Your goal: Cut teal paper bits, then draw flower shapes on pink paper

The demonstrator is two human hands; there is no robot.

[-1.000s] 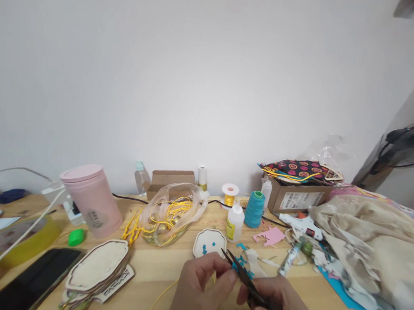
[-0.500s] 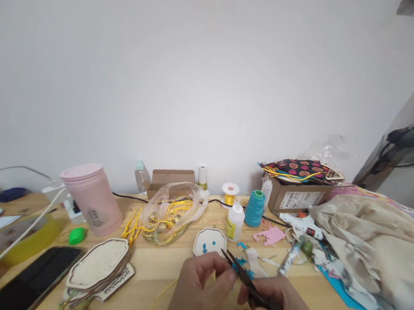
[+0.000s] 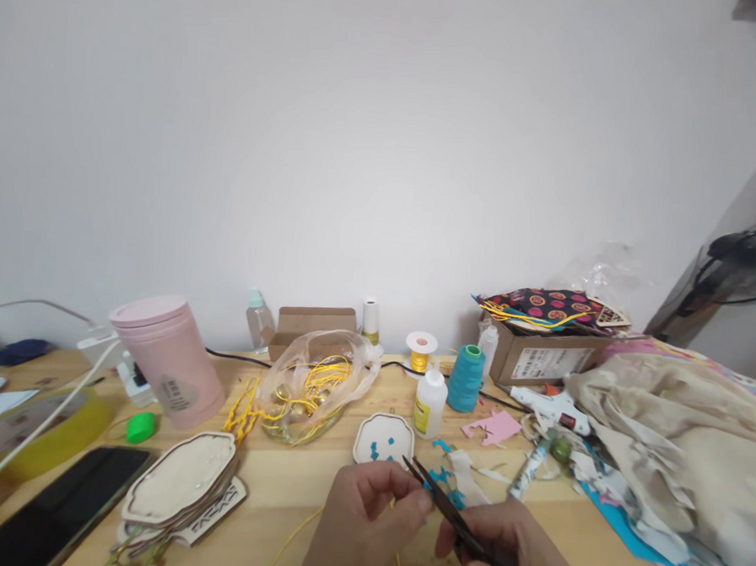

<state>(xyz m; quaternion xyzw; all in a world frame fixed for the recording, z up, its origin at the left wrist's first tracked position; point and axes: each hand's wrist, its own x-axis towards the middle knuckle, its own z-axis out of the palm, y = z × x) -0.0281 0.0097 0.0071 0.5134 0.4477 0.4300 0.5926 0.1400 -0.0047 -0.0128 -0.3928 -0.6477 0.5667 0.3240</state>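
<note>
At the bottom middle, my right hand (image 3: 509, 547) grips black scissors (image 3: 446, 506) whose slightly parted blades point up and left. My left hand (image 3: 365, 527) pinches a small blue scrap (image 3: 431, 486) right at the blade tips. A thin yellow cord (image 3: 294, 536) runs out from under my left hand across the wooden table (image 3: 285, 481). Just beyond the hands lies a white scalloped dish (image 3: 382, 439) with blue bits on it.
Behind stand a glue bottle (image 3: 430, 402), a teal thread cone (image 3: 465, 379), a gold spool (image 3: 420, 353), a bag of yellow cords (image 3: 306, 389) and a pink tumbler (image 3: 168, 361). A stack of scalloped wooden plaques (image 3: 180, 488) and a phone (image 3: 55, 511) lie left; beige cloth (image 3: 680, 442), a glue gun (image 3: 546, 403) and a cardboard box (image 3: 545, 351) right.
Both hands stay almost where they were, with the scissors at the blue scrap. The view has shifted slightly.
</note>
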